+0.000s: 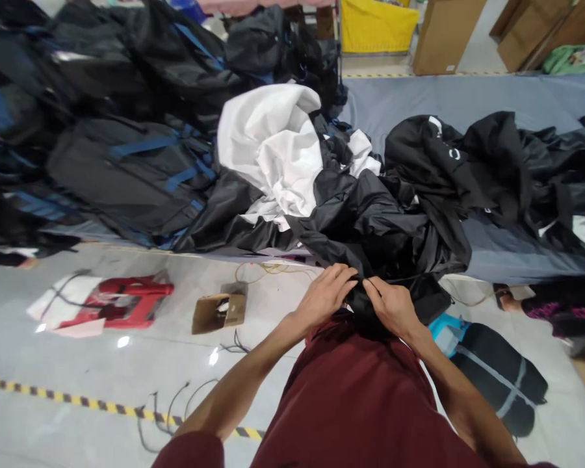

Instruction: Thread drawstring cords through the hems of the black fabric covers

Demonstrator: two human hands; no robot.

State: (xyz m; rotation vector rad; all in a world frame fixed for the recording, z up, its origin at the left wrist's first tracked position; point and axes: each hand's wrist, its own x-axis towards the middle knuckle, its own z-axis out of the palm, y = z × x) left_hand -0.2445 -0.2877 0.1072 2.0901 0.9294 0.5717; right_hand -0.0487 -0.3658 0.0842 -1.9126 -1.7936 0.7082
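My left hand and my right hand are close together low in the middle, both closed on an edge of black shiny fabric. That fabric runs up from my hands onto a low blue-grey platform, where it lies crumpled together with a white fabric piece. My dark red shirt fills the bottom of the view.
Black backpacks with blue straps are piled at the left. More black garments lie on the platform at the right. On the shiny floor sit a red stool, a small cardboard box, loose cords, and a rolled black bundle.
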